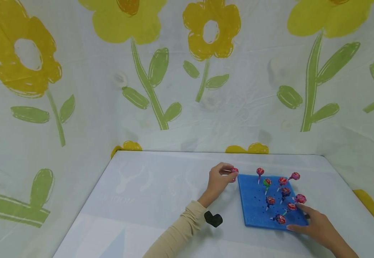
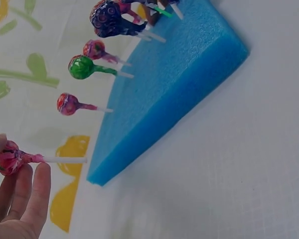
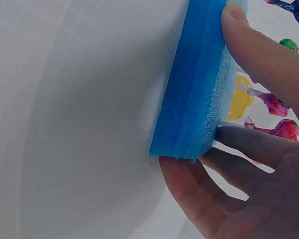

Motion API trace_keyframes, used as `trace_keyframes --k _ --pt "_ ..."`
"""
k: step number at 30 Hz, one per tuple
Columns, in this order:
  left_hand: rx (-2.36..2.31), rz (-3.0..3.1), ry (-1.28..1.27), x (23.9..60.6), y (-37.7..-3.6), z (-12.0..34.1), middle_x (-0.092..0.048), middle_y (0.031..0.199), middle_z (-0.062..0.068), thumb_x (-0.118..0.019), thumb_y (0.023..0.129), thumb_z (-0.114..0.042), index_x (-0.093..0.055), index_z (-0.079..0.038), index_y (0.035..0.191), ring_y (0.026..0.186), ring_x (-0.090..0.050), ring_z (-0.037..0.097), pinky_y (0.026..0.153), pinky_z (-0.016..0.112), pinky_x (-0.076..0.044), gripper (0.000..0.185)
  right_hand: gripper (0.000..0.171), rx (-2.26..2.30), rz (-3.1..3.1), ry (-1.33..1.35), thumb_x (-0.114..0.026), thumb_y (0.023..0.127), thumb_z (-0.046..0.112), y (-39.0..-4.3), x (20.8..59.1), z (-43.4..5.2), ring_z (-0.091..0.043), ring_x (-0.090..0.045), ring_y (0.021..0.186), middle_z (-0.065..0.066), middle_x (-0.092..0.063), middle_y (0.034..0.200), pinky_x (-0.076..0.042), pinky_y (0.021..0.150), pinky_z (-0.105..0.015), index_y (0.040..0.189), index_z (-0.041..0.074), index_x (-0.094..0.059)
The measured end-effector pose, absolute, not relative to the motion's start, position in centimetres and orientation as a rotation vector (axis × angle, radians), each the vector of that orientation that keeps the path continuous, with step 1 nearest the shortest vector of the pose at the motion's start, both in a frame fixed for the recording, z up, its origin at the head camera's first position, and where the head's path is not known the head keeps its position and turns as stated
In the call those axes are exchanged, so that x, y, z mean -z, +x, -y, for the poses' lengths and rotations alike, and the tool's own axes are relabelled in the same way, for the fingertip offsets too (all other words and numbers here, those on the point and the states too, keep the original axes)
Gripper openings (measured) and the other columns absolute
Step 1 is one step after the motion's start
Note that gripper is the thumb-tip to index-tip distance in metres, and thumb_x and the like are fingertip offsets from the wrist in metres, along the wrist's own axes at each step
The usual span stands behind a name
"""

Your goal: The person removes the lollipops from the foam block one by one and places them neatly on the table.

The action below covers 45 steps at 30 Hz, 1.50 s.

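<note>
At the far left corner of a blue foam board [image 1: 249,206], my left hand [image 1: 217,182] pinches a pink-wrapped lollipop [image 2: 9,158] by its candy head. Its bare white stick [image 2: 67,160] points toward the foam and stands clear of it in the left wrist view. Several wrapped lollipops stick up from the board at various tilts, among them a green one [image 2: 80,67] and a dark blue one [image 2: 107,19]. My right hand [image 1: 319,228] grips the board's near right corner, thumb [image 3: 259,50] on the near edge and fingers round the side.
A small black shape [image 1: 213,219] lies on the white table [image 1: 135,200] beside the left sleeve [image 1: 180,229]. A pale cloth [image 1: 238,118] printed with yellow flowers rises behind the table and along its sides. Small holes dot the foam's top.
</note>
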<state>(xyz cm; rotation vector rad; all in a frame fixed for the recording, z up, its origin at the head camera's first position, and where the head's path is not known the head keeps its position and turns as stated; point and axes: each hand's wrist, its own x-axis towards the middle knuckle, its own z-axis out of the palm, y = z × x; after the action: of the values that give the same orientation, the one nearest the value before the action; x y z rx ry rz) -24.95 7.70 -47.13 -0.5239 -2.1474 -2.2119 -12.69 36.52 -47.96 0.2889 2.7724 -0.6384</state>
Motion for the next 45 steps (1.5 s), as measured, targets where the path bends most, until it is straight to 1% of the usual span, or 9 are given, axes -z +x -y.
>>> trace_keyframes --k 3,7,10,13,19,24,28,35,45 --pt "2.192 2.175 -0.496 47.1 -25.2 -7.6 -0.065 0.093 -0.003 -0.072 0.084 -0.016 -0.064 -0.007 0.103 0.084 -0.064 0.018 0.065 0.026 -0.055 0.023 0.115 0.644 -2.779 0.274 -0.077 0.059 0.062 -12.7 47.9 -36.5 -0.054 -0.047 0.103 -0.043 -0.043 0.119 -0.045 0.083 -0.059 0.133 -0.016 -0.037" --pt "2.211 2.178 -0.482 47.1 -25.7 -7.7 -0.065 0.092 0.0 -0.072 0.084 -0.016 -0.064 -0.002 0.105 0.079 -0.065 0.013 0.065 0.027 -0.056 0.027 0.115 0.648 -2.779 0.275 -0.077 0.059 0.063 -12.7 47.8 -36.6 -0.053 -0.047 0.102 -0.043 -0.044 0.118 -0.045 0.083 -0.059 0.133 -0.016 -0.036" --pt "2.232 2.184 -0.46 47.3 -26.1 -7.8 -0.065 0.092 0.003 -0.073 0.084 -0.015 -0.064 -0.003 0.103 0.077 -0.065 0.012 0.065 0.028 -0.056 0.024 0.116 0.645 -2.776 0.284 -0.076 0.059 0.064 -12.7 47.9 -36.7 -0.052 -0.047 0.101 -0.043 -0.044 0.118 -0.045 0.083 -0.059 0.133 -0.016 -0.036" --pt "2.217 2.222 -0.412 47.5 -26.4 -7.7 -0.065 0.092 0.002 -0.073 0.084 -0.016 -0.065 -0.007 0.102 0.078 -0.065 0.011 0.065 0.028 -0.056 0.022 0.116 0.646 -2.772 0.286 -0.076 0.059 0.064 -12.7 47.9 -36.7 -0.052 -0.048 0.101 -0.043 -0.045 0.117 -0.046 0.082 -0.058 0.133 -0.016 -0.037" --pt "2.2 2.251 -0.337 47.8 -27.0 -7.5 -0.065 0.091 0.0 -0.073 0.084 -0.015 -0.064 -0.005 0.104 0.077 -0.065 0.012 0.064 0.028 -0.056 0.024 0.116 0.646 -2.763 0.286 -0.076 0.059 0.064 -12.6 48.0 -36.6 -0.051 -0.049 0.099 -0.042 -0.046 0.115 -0.046 0.081 -0.058 0.132 -0.016 -0.037" --pt "2.204 2.27 -0.261 48.0 -27.5 -7.3 -0.065 0.088 -0.001 -0.074 0.083 -0.015 -0.065 -0.008 0.099 0.075 -0.064 0.013 0.063 0.03 -0.056 0.02 0.116 0.651 -2.751 0.305 -0.077 0.059 0.062 -12.6 48.0 -36.6 -0.051 -0.048 0.099 -0.042 -0.046 0.115 -0.046 0.082 -0.058 0.133 -0.017 -0.036" --pt "2.179 2.305 -0.211 48.3 -27.9 -7.1 -0.064 0.088 -0.002 -0.073 0.083 -0.016 -0.065 -0.009 0.099 0.076 -0.064 0.012 0.063 0.029 -0.056 0.019 0.116 0.654 -2.744 0.319 -0.077 0.059 0.062 -12.6 48.1 -36.6 -0.052 -0.047 0.1 -0.043 -0.045 0.115 -0.045 0.082 -0.059 0.133 -0.016 -0.035" --pt "2.192 2.322 -0.143 49.0 -28.6 -6.9 -0.063 0.087 0.001 -0.073 0.084 -0.015 -0.066 -0.006 0.097 0.074 -0.063 0.013 0.063 0.028 -0.056 0.018 0.116 0.66 -2.755 0.314 -0.076 0.059 0.063 -12.6 48.3 -36.7 -0.054 -0.046 0.103 -0.044 -0.042 0.12 -0.046 0.082 -0.059 0.135 -0.014 -0.035" --pt "2.132 2.387 -0.108 49.2 -29.1 -7.1 -0.062 0.084 0.003 -0.074 0.082 -0.013 -0.068 -0.004 0.094 0.07 -0.063 0.016 0.06 0.025 -0.055 0.016 0.115 0.661 -2.777 0.307 -0.076 0.059 0.064 -12.6 48.4 -36.7 -0.053 -0.047 0.103 -0.043 -0.043 0.12 -0.046 0.082 -0.059 0.135 -0.013 -0.036"
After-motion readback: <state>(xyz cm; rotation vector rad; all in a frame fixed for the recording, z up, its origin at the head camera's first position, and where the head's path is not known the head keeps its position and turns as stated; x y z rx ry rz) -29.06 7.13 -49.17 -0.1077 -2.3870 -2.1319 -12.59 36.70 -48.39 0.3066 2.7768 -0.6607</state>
